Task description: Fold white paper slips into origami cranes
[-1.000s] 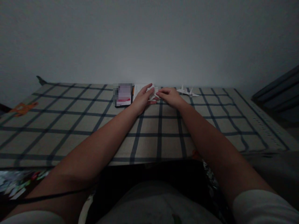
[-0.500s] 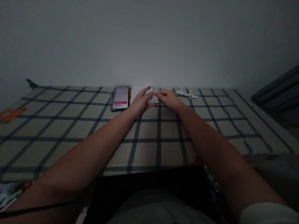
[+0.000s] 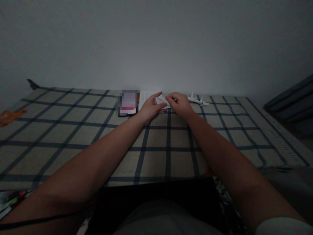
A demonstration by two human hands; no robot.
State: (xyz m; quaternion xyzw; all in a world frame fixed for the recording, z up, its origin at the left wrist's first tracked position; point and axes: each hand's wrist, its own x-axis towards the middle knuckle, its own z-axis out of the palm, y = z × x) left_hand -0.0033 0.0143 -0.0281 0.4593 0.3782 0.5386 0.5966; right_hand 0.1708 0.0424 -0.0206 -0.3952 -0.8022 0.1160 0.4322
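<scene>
A small folded piece of white paper [image 3: 161,101] is held between my two hands above the far part of the checked cloth. My left hand [image 3: 151,107] grips its left side, with the thumb lying across the front and fingers behind. At the paper's right edge, my right hand [image 3: 179,101] pinches with thumb and forefinger. White folded paper cranes [image 3: 199,100] rest on the cloth just right of my right hand; the hand partly hides them. Behind my left hand lie printed white sheets [image 3: 144,96].
A phone [image 3: 128,104] with a lit, blurred screen lies left of my hands. The blue-checked cloth [image 3: 156,156] covers the table up to a grey wall [image 3: 156,42]. An orange shape [image 3: 11,117] is at the far left, and dark striped fabric [image 3: 293,101] at the right.
My left thumb has come down onto the paper, and more of its folded face shows. The whole view has shifted slightly, moving things a little to the right.
</scene>
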